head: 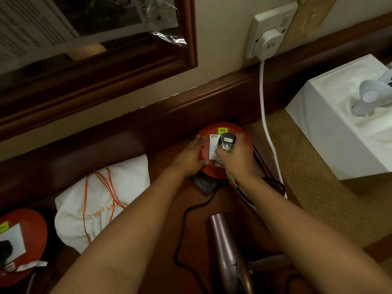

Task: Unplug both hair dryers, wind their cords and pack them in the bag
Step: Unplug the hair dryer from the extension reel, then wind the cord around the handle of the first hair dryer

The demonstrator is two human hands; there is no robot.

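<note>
A round orange extension reel (pixel 244 132) lies on the wooden desk against the back ledge, with a white socket plate on top. My right hand (pixel 235 158) is closed around a black plug (pixel 228 140) seated at that socket. Flat on the reel's left side rests my left hand (pixel 191 154), fingers spread. A pinkish-mauve hair dryer (pixel 227 249) lies near the front between my forearms, and a black cord (pixel 186 219) runs from the reel area toward it. The white drawstring bag (pixel 118 187) with orange cords lies to the left.
A second orange reel (pixel 31 236) with a black plug in it sits at the far left edge. A white plug (pixel 269 42) is in the wall socket, its white cable hanging down. A white box (pixel 331 132) stands at the right on a woven mat.
</note>
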